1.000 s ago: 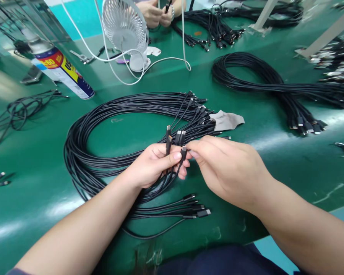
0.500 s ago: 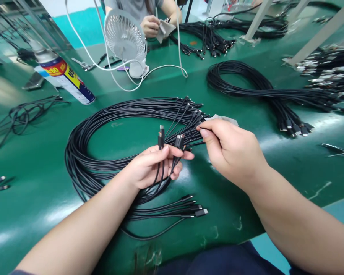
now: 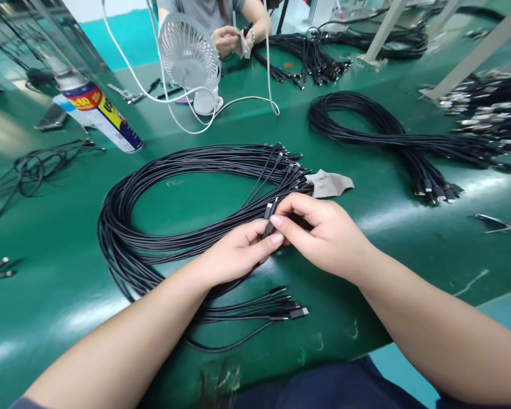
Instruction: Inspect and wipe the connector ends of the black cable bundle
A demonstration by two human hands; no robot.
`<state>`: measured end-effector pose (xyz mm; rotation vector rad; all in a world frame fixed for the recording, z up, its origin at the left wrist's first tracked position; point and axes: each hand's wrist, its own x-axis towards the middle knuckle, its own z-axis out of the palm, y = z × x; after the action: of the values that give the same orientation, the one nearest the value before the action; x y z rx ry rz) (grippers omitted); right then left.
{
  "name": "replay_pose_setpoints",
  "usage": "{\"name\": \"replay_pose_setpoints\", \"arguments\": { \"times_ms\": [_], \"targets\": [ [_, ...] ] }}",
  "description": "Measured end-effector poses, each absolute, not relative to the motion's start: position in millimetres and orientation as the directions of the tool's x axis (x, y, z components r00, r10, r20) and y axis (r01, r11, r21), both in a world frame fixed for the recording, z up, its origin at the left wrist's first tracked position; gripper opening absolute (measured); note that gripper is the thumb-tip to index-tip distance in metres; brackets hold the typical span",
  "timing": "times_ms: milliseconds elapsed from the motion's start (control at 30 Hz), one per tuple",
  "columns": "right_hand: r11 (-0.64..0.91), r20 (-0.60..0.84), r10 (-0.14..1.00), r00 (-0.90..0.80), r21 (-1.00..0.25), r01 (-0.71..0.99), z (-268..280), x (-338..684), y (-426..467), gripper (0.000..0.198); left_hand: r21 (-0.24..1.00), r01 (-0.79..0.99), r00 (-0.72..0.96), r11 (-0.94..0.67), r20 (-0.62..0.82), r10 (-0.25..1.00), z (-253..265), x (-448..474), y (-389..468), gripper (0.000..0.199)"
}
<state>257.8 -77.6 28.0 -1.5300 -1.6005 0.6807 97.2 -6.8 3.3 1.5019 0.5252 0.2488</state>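
Several black cable ends with metal-tipped plugs (image 3: pixel 269 218) stand up between my two hands. My left hand (image 3: pixel 242 250) is closed around these USB cables, its thumb lying along them. From the right, my right hand (image 3: pixel 319 230) pinches at the same plugs with thumb and forefinger; its other fingers are curled and partly hidden. Behind my hands lies a large coiled bundle of black cables (image 3: pixel 153 170), its plug ends reaching a grey cloth (image 3: pixel 330 184). Nearer to me, several loose cable ends (image 3: pixel 289 309) rest on the green table (image 3: pixel 349 341).
A spray can (image 3: pixel 104 116) stands at the left, close to a white fan (image 3: pixel 189 54) with a white cord. Another cable coil (image 3: pixel 357 116) lies at the right, and tweezers (image 3: pixel 498 223) rest near the right edge. Across the table, a co-worker's hands (image 3: pixel 227 41) hold a cloth.
My right hand has moved left and down from beside the grey cloth to the plugs in my left hand. My left fingers have closed more around the cables. The cloth is now uncovered.
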Motion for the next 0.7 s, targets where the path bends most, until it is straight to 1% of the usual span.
{"name": "replay_pose_setpoints", "arguments": {
  "times_ms": [100,233,333,400,500,567,633,700],
  "targets": [
    [0.121,0.176,0.983,0.043,-0.812,0.571,29.1,258.3,-78.0,0.010,0.982,0.142,0.868,0.124,-0.184,0.461,3.4,98.0,-7.7,0.037],
    [0.174,0.216,0.976,0.028,-0.851,0.496,29.4,261.4,-77.7,0.010,0.975,0.110,0.881,0.194,-0.186,0.435,0.4,97.7,-6.7,0.033],
    [0.183,0.255,0.960,0.119,-0.886,0.427,26.7,264.6,-75.2,0.009,0.950,0.115,0.887,0.289,-0.229,0.400,-1.0,96.3,-5.7,0.040],
    [0.175,0.253,0.956,0.151,-0.900,0.399,24.3,266.4,-73.2,0.010,0.929,0.130,0.897,0.346,-0.259,0.359,-1.3,95.5,-5.5,0.047],
    [0.134,0.183,0.979,0.092,-0.912,0.387,22.9,268.0,-70.6,0.015,0.903,0.123,0.909,0.411,-0.269,0.318,-2.3,95.6,-5.7,0.054],
    [0.109,0.144,0.987,0.069,-0.922,0.372,23.3,268.6,-69.6,0.019,0.886,0.091,0.899,0.455,-0.270,0.345,-3.4,96.4,-5.9,0.053],
    [0.070,0.097,0.993,0.066,-0.942,0.328,23.4,268.9,-69.3,0.023,0.860,0.051,0.874,0.508,-0.284,0.393,-4.5,97.7,-5.9,0.050],
    [0.018,0.032,0.998,0.046,-0.960,0.281,21.9,269.1,-69.4,0.027,0.832,0.016,0.861,0.554,-0.293,0.415,-5.7,98.9,-6.2,0.050]
  ]
}}
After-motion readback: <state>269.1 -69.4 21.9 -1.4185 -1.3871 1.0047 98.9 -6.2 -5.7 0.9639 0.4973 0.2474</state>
